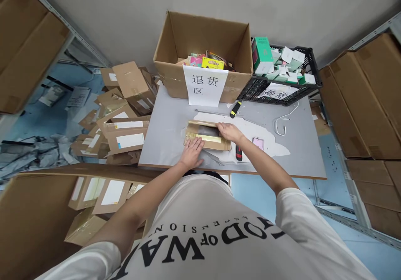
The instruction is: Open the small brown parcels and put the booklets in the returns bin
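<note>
A small flat cardboard parcel [206,134] lies on the grey table [169,125] in front of me, its top flap lifted. My left hand [191,154] presses flat on the parcel's near left corner. My right hand [229,131] rests on its right end, fingers over the open flap. Whether either hand actually grips the cardboard is unclear. A red-handled cutter [238,153] lies just right of the parcel, near my right wrist. A phone [258,143] lies beyond it.
A big open carton [203,58] with a paper sign stands at the table's back, a black crate [282,79] of small boxes to its right. A yellow-black tool [234,109] and white cable [283,123] lie on the table. Parcels [122,121] are piled at left.
</note>
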The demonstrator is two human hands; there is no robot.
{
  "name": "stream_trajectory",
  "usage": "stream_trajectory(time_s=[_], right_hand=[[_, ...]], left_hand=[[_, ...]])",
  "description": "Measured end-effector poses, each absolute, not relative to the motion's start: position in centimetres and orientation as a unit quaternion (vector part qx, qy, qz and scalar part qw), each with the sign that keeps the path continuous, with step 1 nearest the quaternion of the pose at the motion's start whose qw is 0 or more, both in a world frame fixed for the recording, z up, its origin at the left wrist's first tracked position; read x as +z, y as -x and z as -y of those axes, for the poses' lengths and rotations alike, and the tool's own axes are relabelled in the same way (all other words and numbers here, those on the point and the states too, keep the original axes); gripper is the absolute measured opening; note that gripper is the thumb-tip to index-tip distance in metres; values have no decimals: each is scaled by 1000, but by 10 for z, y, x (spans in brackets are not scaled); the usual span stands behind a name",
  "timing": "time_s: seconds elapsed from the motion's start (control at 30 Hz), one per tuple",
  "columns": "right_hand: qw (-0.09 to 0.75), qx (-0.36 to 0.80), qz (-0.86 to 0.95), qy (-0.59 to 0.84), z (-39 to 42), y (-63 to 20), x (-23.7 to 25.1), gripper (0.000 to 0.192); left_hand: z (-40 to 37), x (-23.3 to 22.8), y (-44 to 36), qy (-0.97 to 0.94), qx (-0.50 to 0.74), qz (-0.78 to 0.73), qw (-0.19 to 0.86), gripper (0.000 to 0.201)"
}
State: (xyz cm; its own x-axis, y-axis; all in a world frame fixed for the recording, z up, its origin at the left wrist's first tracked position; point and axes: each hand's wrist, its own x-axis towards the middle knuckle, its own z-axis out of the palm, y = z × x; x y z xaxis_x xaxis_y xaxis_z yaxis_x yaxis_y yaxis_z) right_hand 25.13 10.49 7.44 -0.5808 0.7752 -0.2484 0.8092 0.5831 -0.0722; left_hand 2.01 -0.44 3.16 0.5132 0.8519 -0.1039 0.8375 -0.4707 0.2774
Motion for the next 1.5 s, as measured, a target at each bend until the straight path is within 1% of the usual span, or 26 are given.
stream_trajectory(time_s=[0.1,0.17,0.3,0.43,0.47,0.53,0.63,0.7,0.73,0.8,0.87,0.9,0.93,0.97,1.0,1.07,1.13,1.17,1.3,1.4,1.43,1.5], right_hand=[[95,-124,-848,-507,-134,-256,90,38],[69,-140,-818,-553,-154,-259,92,43],[10,-173,-745,-644,-176,-260,66,47],[-13,-294,-665,-686,-176,-258,33,54],[-16,-304,-656,-691,-176,-257,31,55],[-38,-262,-666,-698,-174,-255,33,54],[-122,-120,-721,-672,-159,-250,51,46],[-165,-61,-773,-610,-139,-248,63,44],[-168,-56,-803,-568,-127,-248,68,44],[-136,-89,-859,-485,-104,-247,73,48],[-74,-134,-884,-441,-87,-246,73,63],[-39,-153,-886,-436,-82,-245,72,70],[-7,-169,-882,-440,-79,-244,72,73],[16,-179,-876,-447,-78,-242,73,72],[31,-185,-871,-454,-76,-239,74,66],[39,-177,-866,-466,-70,-235,79,47],[42,-139,-863,-485,-54,-233,82,28],[46,-115,-864,-488,-42,-232,80,25],[29,-48,-894,-445,10,-236,53,42],[25,-45,-902,-428,30,-242,26,55],[26,-50,-902,-428,32,-243,21,57],[24,-64,-900,-430,31,-245,20,55]], left_hand=[[8,31,-19,-858,20,-491,150,88],[9,31,-18,-858,21,-491,150,87],[9,31,-17,-861,23,-486,150,88],[7,32,-17,-860,18,-485,159,89],[7,32,-18,-860,18,-484,159,89],[5,33,-17,-861,23,-483,159,87],[-3,36,-8,-864,43,-472,167,81],[-16,40,6,-864,62,-468,173,84],[-25,43,16,-861,69,-472,175,91],[-48,47,36,-865,66,-467,173,109],[-73,49,53,-880,28,-433,193,120],[-86,49,60,-888,4,-412,204,122],[-97,47,65,-894,-12,-397,209,122],[-107,46,69,-899,-25,-382,213,119],[-116,43,71,-904,-33,-368,216,115],[-127,38,73,-912,-40,-347,216,109],[-131,35,71,-915,-40,-340,212,106],[-131,33,70,-915,-40,-343,209,105],[-124,32,65,-910,-45,-356,209,102],[-118,34,65,-912,-55,-350,206,99],[-116,36,66,-913,-61,-350,201,98],[-113,42,67,-912,-74,-360,183,97]])
